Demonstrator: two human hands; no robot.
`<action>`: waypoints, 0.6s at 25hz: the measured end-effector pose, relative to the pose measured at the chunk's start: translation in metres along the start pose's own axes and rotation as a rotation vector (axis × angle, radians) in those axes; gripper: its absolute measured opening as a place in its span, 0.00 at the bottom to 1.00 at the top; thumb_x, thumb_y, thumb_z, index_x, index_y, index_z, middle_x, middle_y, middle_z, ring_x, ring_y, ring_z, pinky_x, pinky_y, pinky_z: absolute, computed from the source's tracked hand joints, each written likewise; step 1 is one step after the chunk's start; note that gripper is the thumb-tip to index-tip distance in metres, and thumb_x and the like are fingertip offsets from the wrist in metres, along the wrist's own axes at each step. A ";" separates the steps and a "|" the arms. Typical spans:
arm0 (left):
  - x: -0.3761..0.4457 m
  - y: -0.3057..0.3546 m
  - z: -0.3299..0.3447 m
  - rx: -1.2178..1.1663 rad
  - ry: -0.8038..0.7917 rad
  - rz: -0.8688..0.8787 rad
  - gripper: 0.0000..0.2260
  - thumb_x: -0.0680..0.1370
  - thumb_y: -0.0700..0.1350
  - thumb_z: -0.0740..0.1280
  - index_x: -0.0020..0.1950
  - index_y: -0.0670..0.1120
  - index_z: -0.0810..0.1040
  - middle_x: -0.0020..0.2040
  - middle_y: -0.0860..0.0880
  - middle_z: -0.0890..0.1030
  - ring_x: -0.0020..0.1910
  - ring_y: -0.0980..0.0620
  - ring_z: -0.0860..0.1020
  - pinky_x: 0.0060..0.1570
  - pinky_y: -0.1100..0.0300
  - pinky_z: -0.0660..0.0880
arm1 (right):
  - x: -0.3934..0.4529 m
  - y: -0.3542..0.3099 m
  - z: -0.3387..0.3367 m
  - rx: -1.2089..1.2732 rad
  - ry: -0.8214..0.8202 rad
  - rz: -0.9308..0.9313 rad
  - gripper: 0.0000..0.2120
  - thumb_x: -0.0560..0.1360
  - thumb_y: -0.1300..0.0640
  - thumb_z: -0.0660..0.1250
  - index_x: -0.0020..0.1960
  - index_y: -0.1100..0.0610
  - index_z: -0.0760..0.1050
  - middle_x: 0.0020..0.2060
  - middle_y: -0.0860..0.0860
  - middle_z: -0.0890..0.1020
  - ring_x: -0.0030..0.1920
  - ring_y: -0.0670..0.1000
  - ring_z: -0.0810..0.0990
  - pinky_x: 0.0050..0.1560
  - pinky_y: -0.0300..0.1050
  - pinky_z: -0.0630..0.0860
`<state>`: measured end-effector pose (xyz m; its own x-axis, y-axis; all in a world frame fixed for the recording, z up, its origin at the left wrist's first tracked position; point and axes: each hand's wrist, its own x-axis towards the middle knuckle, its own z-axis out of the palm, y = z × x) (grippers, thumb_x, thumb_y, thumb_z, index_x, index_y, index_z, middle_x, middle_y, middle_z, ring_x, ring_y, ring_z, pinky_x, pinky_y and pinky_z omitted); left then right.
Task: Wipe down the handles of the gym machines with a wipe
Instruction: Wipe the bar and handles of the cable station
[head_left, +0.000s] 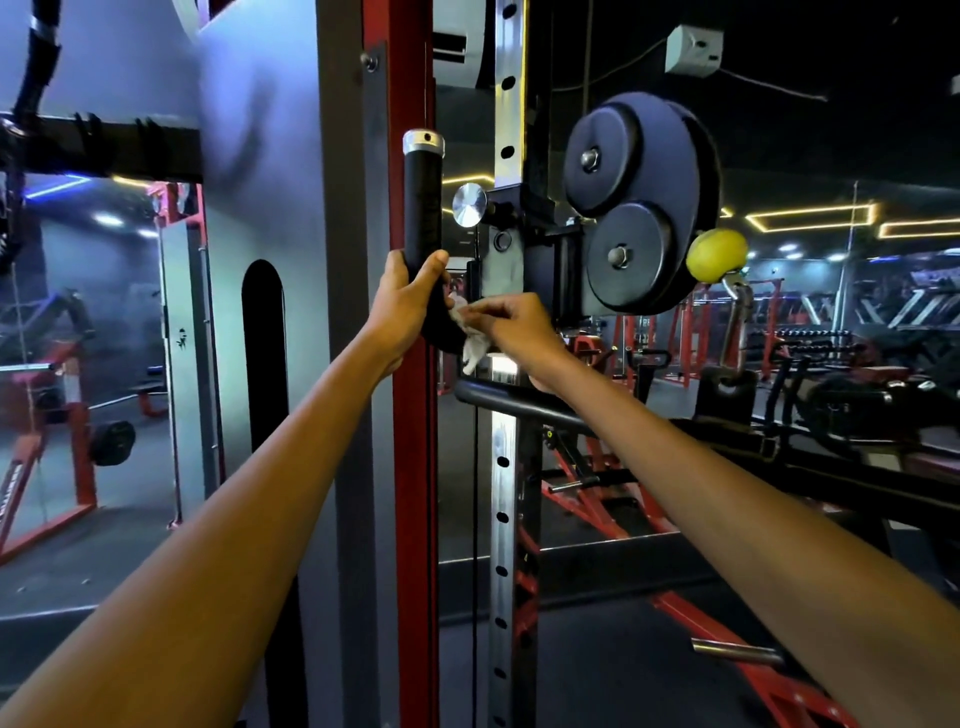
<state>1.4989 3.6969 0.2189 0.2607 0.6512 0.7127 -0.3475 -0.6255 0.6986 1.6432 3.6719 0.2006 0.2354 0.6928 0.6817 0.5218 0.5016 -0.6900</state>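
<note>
Head view: the wiping step is under way on the upright black foam-covered handle with a silver metal cap (423, 208), which stands just in front of the red steel post (413, 467). The left hand (408, 306) grasps the handle low down, fingers and thumb curled round it, steadying it. The right hand (511, 330), just right of the handle's lower end, pinches the small crumpled white wipe (470, 340) and presses it against the handle's base. Judging from this, the next move calls for drawing the wipe up along the foam toward the cap, shifting the left hand clear of the covered part. Counted: one handle in hand, one wipe, two hands, two round black pulley discs (631, 202) right of the handle, one yellow-green ball stop (717, 254) beyond them
</note>
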 end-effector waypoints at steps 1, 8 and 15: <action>0.000 0.000 0.000 -0.005 0.000 -0.005 0.04 0.81 0.46 0.60 0.50 0.48 0.66 0.42 0.49 0.76 0.36 0.55 0.77 0.37 0.66 0.78 | 0.000 0.000 -0.002 -0.046 0.007 -0.023 0.08 0.73 0.61 0.70 0.50 0.64 0.81 0.45 0.55 0.84 0.43 0.49 0.82 0.43 0.37 0.78; -0.002 0.003 0.001 0.003 -0.004 -0.001 0.08 0.82 0.45 0.59 0.56 0.43 0.64 0.41 0.50 0.76 0.33 0.58 0.77 0.34 0.67 0.77 | -0.002 0.005 -0.002 -0.284 0.197 -0.114 0.05 0.71 0.69 0.67 0.44 0.65 0.81 0.36 0.54 0.81 0.36 0.45 0.76 0.33 0.29 0.71; -0.001 0.002 0.001 0.022 0.000 -0.005 0.09 0.82 0.46 0.60 0.57 0.43 0.64 0.41 0.50 0.76 0.36 0.56 0.77 0.39 0.65 0.78 | 0.003 0.004 -0.008 -0.379 0.156 -0.134 0.05 0.72 0.70 0.67 0.44 0.70 0.80 0.38 0.60 0.83 0.39 0.56 0.81 0.28 0.31 0.69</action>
<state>1.4990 3.6947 0.2199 0.2627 0.6543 0.7092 -0.3265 -0.6313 0.7034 1.6527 3.6717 0.2024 0.2512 0.5330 0.8080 0.8135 0.3362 -0.4746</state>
